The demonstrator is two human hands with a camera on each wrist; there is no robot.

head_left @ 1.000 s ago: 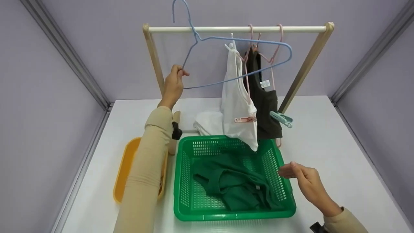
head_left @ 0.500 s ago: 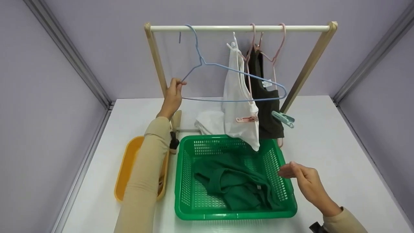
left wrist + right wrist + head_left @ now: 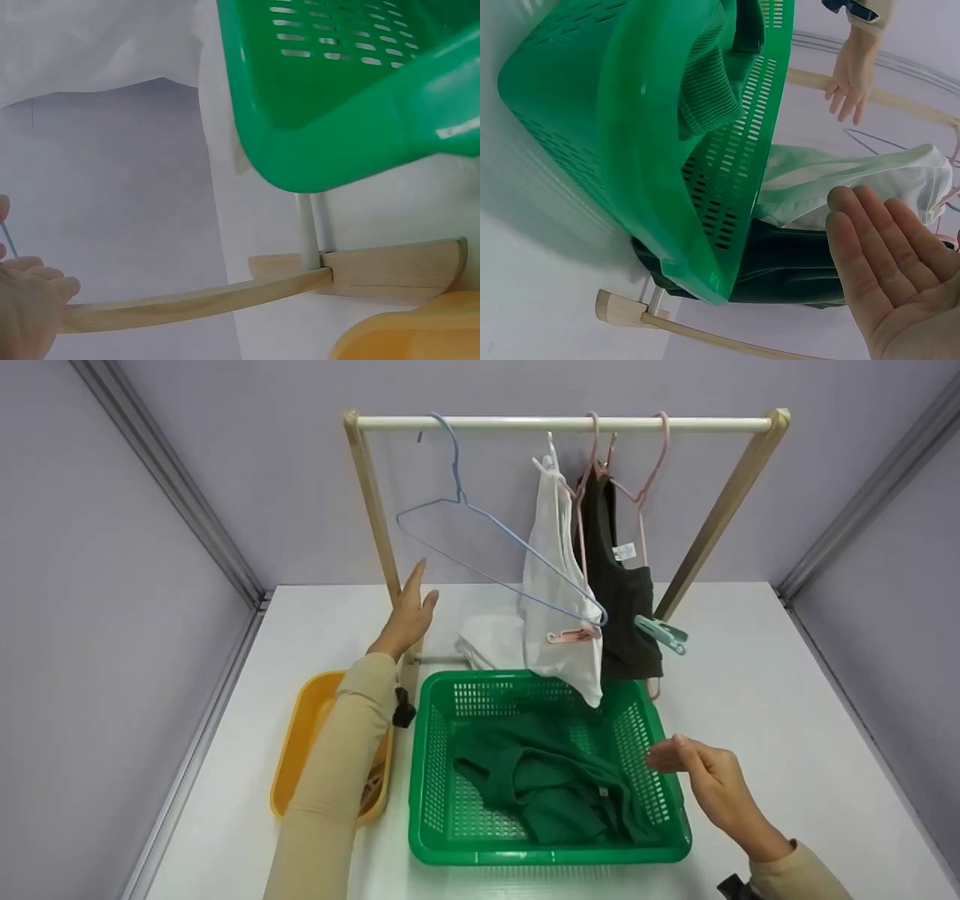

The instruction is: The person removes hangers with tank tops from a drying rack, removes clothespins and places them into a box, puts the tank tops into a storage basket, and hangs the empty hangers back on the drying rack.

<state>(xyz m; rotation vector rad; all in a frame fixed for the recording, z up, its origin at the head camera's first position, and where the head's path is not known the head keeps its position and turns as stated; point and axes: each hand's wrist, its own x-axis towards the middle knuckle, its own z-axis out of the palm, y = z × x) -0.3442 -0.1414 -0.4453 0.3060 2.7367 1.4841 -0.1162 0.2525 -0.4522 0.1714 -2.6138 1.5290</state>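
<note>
A light blue clothes hanger [image 3: 460,497] hangs from the white rail [image 3: 495,423] near its left end, turned at an angle so its right corner overlaps the white garment [image 3: 551,585]. Just below the hanger's left corner, my left hand [image 3: 409,615] is open with fingers extended, apart from it. In the right wrist view that left hand [image 3: 851,79] also shows nothing held. My right hand [image 3: 709,787] stays beside the right rim of the green basket [image 3: 551,856], fingers straight and holding nothing. A crumpled green garment [image 3: 555,787] lies in the basket.
A dark garment [image 3: 622,622] hangs on a pink hanger [image 3: 663,442], with a mint clothespin [image 3: 661,634] on it. A pink clothespin [image 3: 571,636] grips the white garment. The yellow tray [image 3: 289,761] with wooden clothespins [image 3: 373,784] sits left, partly under my left forearm.
My left hand lowered the blue hanger until its hook went over the rail, then let go and moved down. The hanger has swung to an angle. The right hand has kept still.
</note>
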